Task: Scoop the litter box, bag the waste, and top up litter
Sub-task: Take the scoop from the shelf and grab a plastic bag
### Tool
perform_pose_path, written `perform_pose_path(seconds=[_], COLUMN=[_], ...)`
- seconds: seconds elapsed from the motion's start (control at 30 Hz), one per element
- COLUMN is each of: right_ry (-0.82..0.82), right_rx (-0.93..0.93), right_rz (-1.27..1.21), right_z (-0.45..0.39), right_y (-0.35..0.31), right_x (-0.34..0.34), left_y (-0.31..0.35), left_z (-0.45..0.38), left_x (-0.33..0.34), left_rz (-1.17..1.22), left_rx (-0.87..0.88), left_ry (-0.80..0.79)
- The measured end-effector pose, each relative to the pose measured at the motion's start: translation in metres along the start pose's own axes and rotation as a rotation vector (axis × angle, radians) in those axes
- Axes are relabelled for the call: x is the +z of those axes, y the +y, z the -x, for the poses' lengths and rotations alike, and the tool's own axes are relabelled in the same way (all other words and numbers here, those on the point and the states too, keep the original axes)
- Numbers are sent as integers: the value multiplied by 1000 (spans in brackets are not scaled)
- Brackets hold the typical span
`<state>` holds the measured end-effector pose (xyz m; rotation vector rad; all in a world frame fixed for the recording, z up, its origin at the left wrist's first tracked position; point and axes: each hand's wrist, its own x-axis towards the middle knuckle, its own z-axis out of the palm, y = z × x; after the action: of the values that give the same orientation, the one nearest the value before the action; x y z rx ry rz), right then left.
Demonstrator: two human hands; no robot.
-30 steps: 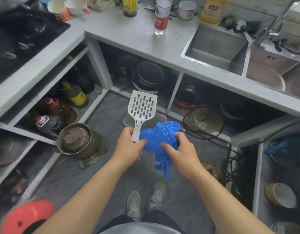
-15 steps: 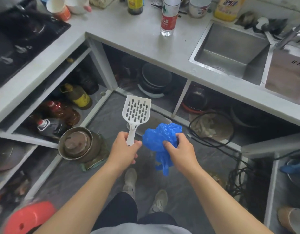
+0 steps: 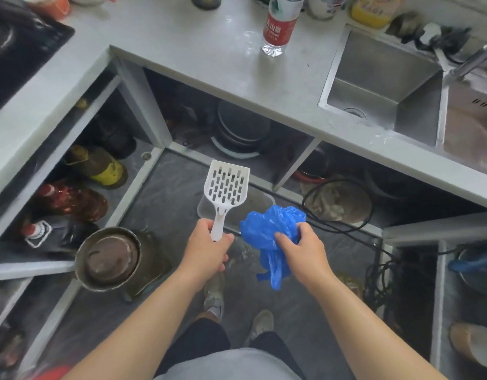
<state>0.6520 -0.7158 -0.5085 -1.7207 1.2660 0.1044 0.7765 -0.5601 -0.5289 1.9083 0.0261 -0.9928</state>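
Scoop and bag in hand, over the kitchen floor.
My left hand (image 3: 206, 248) grips the white scoop (image 3: 225, 192) by its handle, slotted head up; my right hand (image 3: 302, 249) clutches the crumpled blue bag (image 3: 269, 229); a grey tub (image 3: 253, 204) sits below.

We stand in a home kitchen. Its grey L-shaped countertop (image 3: 182, 45) is our landmark. Set into its right stretch is a stainless double sink (image 3: 379, 86) with a faucet (image 3: 472, 61) over the divider. On the counter's left wing lies a black cooktop (image 3: 20, 50). A water bottle (image 3: 279, 26) and a yellow detergent bottle (image 3: 371, 9) stand on top, near the back. Under the counter, open shelves hold stacked pans (image 3: 239, 130), oil bottles (image 3: 72, 200) and a metal pot (image 3: 110, 259).
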Motion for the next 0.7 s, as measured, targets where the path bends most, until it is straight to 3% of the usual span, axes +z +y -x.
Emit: perform_pose_path(seconds=[0.37, 0.7], right_ry=[38, 51], right_rx=[69, 151], right_rz=[-27, -34], right_z=[-30, -62], right_y=[0, 67], right_x=[17, 42], left_y=[-12, -75], left_z=[-38, -98], left_x=[4, 39], left_rz=[-38, -29], left_rx=[-45, -149], left_ry=[-65, -34])
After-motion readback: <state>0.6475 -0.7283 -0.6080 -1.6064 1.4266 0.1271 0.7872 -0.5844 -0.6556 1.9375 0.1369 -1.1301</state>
